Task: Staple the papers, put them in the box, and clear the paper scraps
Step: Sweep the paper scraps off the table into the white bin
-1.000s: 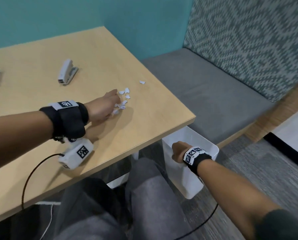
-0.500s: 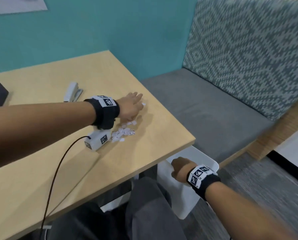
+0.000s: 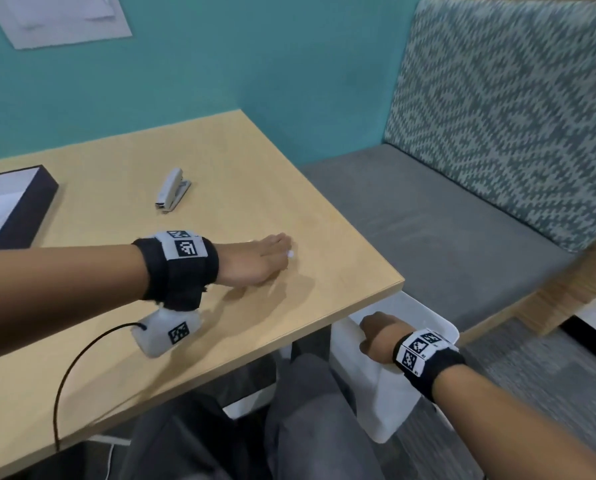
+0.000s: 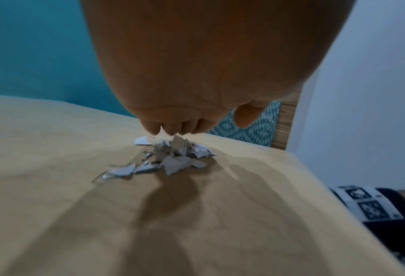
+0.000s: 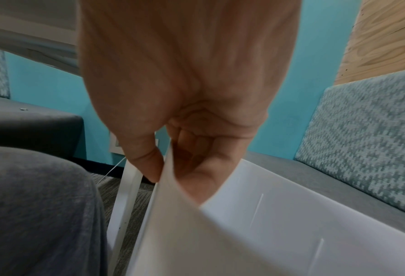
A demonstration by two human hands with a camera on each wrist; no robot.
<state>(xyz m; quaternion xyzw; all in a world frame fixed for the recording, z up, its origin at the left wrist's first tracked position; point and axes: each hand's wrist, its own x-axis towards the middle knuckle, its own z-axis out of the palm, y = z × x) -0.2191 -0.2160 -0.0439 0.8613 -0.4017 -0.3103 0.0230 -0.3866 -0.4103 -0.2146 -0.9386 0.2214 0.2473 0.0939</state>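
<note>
Left hand (image 3: 255,263) with fingers pressed together, cupped over my small pile of torn white paper scraps (image 4: 173,158) near the light wooden table's (image 3: 220,150) corner. Right hand (image 3: 376,332) — thumb and fingers pinching the white plastic bin's (image 5: 291,224) rim below the table edge.

Each bare forearm wears a black fabric wrist strap (image 3: 180,268) with white square-coded tags; a white camera block (image 3: 167,332) with a thin black cable (image 3: 71,372) hangs under the left one. Trousers (image 3: 310,410) look grey, perhaps denim.

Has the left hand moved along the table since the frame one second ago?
Yes. Judged against the stapler, the left hand has gone further out toward the table's far right edge, beyond the paper scraps.
</note>
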